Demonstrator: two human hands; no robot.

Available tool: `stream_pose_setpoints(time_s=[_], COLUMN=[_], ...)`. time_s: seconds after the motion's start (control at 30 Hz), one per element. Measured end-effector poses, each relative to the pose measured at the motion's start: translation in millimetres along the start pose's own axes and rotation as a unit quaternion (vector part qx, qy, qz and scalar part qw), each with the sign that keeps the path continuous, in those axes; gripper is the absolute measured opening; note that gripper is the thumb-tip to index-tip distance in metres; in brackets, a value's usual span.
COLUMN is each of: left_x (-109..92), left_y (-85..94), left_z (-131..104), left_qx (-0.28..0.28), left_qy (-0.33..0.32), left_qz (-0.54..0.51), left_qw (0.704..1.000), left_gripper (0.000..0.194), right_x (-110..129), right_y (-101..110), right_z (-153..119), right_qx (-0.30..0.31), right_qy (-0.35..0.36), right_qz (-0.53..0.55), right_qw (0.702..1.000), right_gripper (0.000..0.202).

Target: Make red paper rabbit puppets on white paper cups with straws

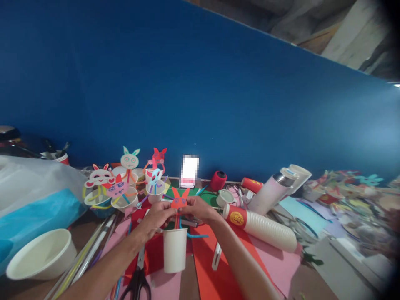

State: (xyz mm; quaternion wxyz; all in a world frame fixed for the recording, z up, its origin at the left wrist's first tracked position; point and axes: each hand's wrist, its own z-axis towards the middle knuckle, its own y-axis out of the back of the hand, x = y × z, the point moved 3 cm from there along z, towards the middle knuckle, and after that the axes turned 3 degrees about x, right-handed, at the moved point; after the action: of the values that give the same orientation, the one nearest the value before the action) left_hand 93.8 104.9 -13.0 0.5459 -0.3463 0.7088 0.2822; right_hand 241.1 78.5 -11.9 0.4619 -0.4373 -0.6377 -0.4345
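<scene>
A red paper rabbit head (pixel 179 201) with drawn eyes stands above a white paper cup (pixel 175 252), on a red stem that goes down into the cup. My left hand (pixel 162 214) pinches the head's left edge, and my right hand (pixel 196 208) pinches its right edge. From behind the cup's rim a blue pipe cleaner (pixel 198 236) sticks out to the right. Black-handled scissors (pixel 139 279) lie left of the cup. A white cutter (pixel 216 256) rests on red paper (pixel 208 266) under my right forearm.
Finished cup figures (pixel 129 160) stand at the back left, near a large white bowl (pixel 42 255). A stack of paper cups (pixel 270 231), a flask (pixel 273 189) and a red spool (pixel 218 181) are on the right. A lit phone (pixel 189 171) leans against the blue wall (pixel 193 91).
</scene>
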Motion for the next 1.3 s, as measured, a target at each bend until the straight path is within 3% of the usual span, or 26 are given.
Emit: stream_pose_setpoints(time_s=[0.4, 0.77, 1.1, 1.3], left_x=[3, 14, 8, 8], left_y=[3.0, 2.4, -0.3, 0.2], left_z=[5, 9, 6, 6], left_qx=[-0.032, -0.007, -0.015, -0.019], left_qy=[0.000, -0.015, 0.002, 0.006], left_qz=[0.009, 0.017, 0.013, 0.013], left_qw=[0.999, 1.000, 1.000, 1.000], left_gripper=[0.015, 0.015, 0.014, 0.012], right_x=[-2, -9, -7, -5], right_y=[1, -1, -1, 3], right_z=[2, 4, 2, 3], right_qx=[0.019, -0.032, -0.049, -0.011], right_qy=[0.005, -0.022, -0.043, -0.030], right_qz=[0.043, -0.042, -0.050, -0.007], right_qw=[0.999, 0.998, 0.997, 0.999], right_gripper=[0.022, 0.013, 0.015, 0.017])
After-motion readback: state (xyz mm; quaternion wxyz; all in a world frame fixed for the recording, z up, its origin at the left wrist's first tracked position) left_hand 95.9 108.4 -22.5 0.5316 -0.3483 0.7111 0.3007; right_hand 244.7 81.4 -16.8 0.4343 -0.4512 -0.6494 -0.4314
